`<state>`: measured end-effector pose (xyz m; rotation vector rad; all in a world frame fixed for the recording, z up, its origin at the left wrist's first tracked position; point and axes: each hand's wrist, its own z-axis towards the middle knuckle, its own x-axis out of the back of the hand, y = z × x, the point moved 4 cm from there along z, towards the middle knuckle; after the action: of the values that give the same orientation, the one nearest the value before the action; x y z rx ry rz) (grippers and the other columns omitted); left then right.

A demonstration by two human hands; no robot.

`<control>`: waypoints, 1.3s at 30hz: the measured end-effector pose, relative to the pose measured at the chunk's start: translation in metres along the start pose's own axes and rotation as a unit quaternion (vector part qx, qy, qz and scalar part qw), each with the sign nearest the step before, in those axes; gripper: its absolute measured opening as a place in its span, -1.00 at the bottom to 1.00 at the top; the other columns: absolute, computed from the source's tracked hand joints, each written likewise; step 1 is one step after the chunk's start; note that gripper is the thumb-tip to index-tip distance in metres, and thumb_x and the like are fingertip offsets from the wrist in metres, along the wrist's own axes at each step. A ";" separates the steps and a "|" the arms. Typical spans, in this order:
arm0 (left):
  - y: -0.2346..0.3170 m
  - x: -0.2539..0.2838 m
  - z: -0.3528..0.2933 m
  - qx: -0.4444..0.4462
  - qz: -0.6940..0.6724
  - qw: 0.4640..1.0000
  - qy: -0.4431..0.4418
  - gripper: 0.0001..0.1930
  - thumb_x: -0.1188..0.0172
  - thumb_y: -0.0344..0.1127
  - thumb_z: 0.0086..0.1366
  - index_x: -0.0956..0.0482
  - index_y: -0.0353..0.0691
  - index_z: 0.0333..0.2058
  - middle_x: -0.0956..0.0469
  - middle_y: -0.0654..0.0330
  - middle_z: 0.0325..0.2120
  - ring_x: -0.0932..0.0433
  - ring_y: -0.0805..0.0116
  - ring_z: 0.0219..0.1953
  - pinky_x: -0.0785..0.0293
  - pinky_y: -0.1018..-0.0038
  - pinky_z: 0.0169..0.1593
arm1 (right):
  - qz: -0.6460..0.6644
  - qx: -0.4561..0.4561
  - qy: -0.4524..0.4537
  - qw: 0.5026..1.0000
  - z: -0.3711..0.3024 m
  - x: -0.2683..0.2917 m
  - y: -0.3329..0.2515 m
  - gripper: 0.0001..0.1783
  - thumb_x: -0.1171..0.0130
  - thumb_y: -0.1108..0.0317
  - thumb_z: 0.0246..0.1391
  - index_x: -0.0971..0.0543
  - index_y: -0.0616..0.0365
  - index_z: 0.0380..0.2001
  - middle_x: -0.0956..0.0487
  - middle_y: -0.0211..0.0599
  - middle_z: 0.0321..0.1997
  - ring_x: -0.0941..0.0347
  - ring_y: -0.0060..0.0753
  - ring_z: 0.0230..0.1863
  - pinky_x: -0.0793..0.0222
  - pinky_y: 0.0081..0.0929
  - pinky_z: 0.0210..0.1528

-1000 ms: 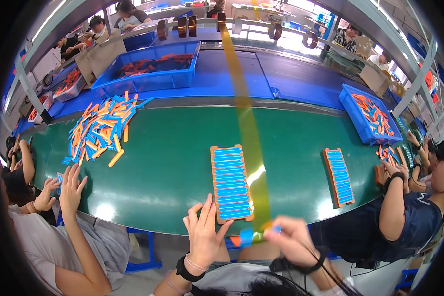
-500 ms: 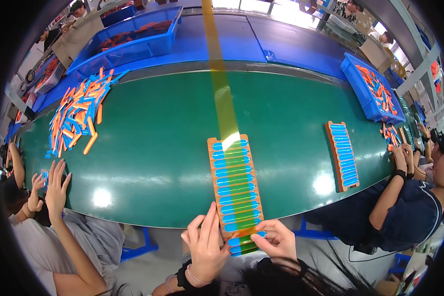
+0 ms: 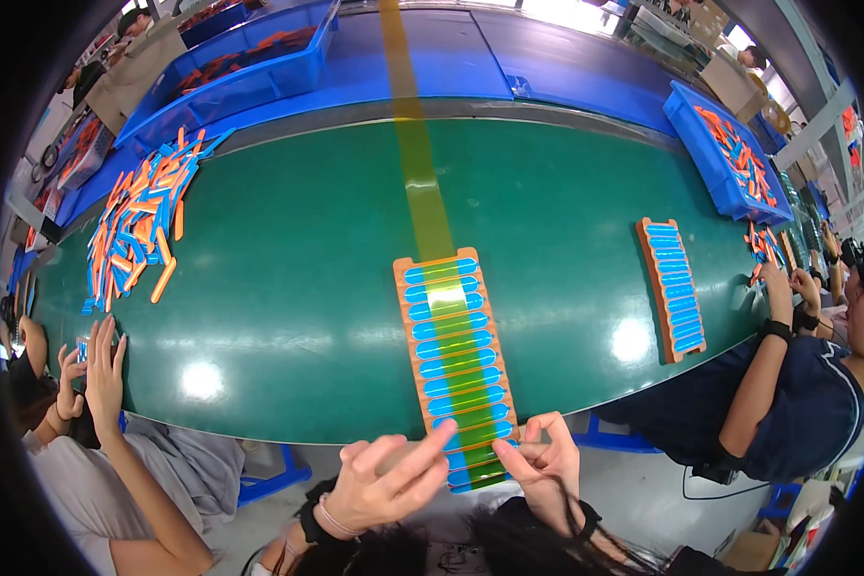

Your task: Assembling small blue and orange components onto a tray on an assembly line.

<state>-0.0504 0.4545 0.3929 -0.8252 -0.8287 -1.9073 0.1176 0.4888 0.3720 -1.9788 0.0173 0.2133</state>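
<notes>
An orange slotted rack (image 3: 497, 368) holding a column of blue strips lies lengthwise before me, its near end reaching past the table's front edge. Yellow see-through tape (image 3: 422, 206) stretches from the far side and runs down over the middle of the strips. My left hand (image 3: 386, 483) is at the rack's near left, fingers stretched out, a fingertip over the tape and strips; it holds nothing. At the near right corner my right hand (image 3: 547, 463) has its thumb on the rack's edge, the other fingers bent and partly hidden.
A second filled rack (image 3: 675, 293) lies to the right. Loose orange and blue strips (image 3: 144, 216) are heaped at left. Blue bins (image 3: 730, 163) stand at far right and far left. Co-workers' hands (image 3: 106, 379) work at both sides of the green table (image 3: 288, 288).
My left hand has left the rack's left side and come nearer me, fingers now pointing over the tape. My right thumb has shifted to the rack's right edge.
</notes>
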 end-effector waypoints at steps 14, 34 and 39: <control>-0.003 0.004 0.021 -0.248 -0.022 0.962 -0.117 -0.85 -0.05 -0.34 0.05 -0.31 0.06 -0.38 -0.41 0.45 -0.11 -0.32 0.67 -0.38 -0.09 0.63 -0.35 | -0.212 0.166 -0.034 0.963 0.010 0.015 -0.063 -0.80 0.07 0.52 0.05 -0.15 0.29 -0.31 -0.52 -0.10 -0.42 -0.50 -0.43 -0.36 -0.39 -0.59 -0.33; -0.076 0.020 0.108 -0.173 0.069 0.960 -0.210 -0.66 0.01 -0.50 -0.06 -0.37 -0.20 -0.21 -0.41 0.31 -0.16 -0.29 0.25 -0.16 -0.19 0.38 -0.17 | -0.398 0.164 -0.194 0.882 0.021 -0.038 -0.079 -0.76 0.02 0.42 0.02 -0.14 0.26 -0.40 -0.47 -0.12 -0.58 -0.50 -0.19 -0.54 -0.39 -0.38 -0.59; -0.081 0.011 0.112 -0.173 0.055 0.957 -0.225 -0.58 0.03 -0.57 -0.07 -0.37 -0.15 -0.15 -0.45 0.40 -0.24 -0.28 0.26 -0.16 -0.18 0.36 -0.13 | -0.401 0.182 -0.195 0.876 0.021 -0.037 -0.082 -0.75 0.00 0.42 0.01 -0.14 0.26 -0.42 -0.47 -0.12 -0.58 -0.50 -0.21 -0.54 -0.40 -0.40 -0.58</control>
<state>-0.1027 0.5716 0.4463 -1.5285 -0.6968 -1.8148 0.0870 0.5380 0.4443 -1.3939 -0.9439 0.0483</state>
